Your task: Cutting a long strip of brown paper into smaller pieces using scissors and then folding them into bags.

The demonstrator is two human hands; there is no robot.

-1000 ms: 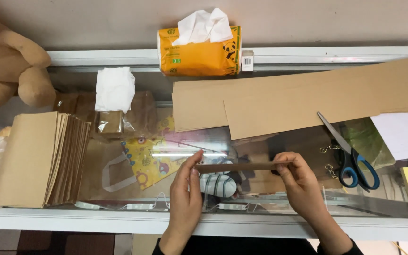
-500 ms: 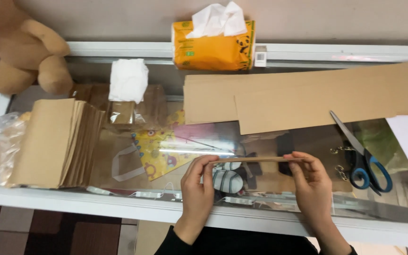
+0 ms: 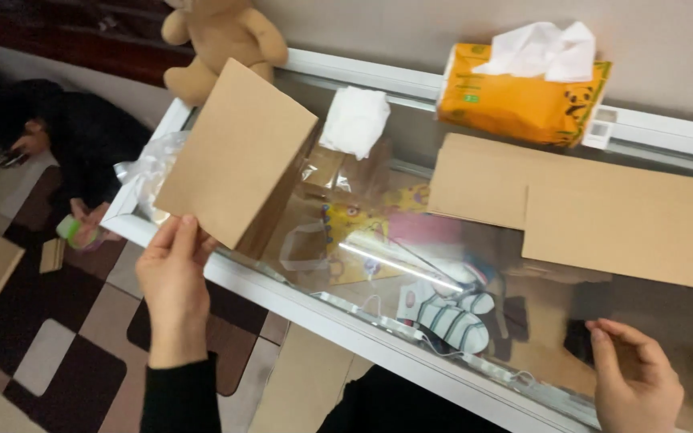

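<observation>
My left hand (image 3: 173, 282) grips the near corner of a stack of brown paper sheets (image 3: 236, 152) and tilts it up off the glass tabletop (image 3: 378, 200) at the left end. A crumpled clear plastic bag (image 3: 143, 170) lies just behind the stack. My right hand (image 3: 634, 377) rests on the glass at the lower right, fingers apart, with nothing in it. The thin brown strip from the earlier frames is not in view.
Large cardboard sheets (image 3: 587, 210) lie at the right. An orange tissue pack (image 3: 523, 90), a white tissue (image 3: 354, 120) and a teddy bear (image 3: 220, 32) sit along the back. Striped socks (image 3: 451, 321) show under the glass. Another person (image 3: 50, 132) crouches on the floor at left.
My left hand let go of the thin brown strip, reached left and took hold of the brown sheet stack, tilting it up. My right hand dropped to the glass. The view swung left.
</observation>
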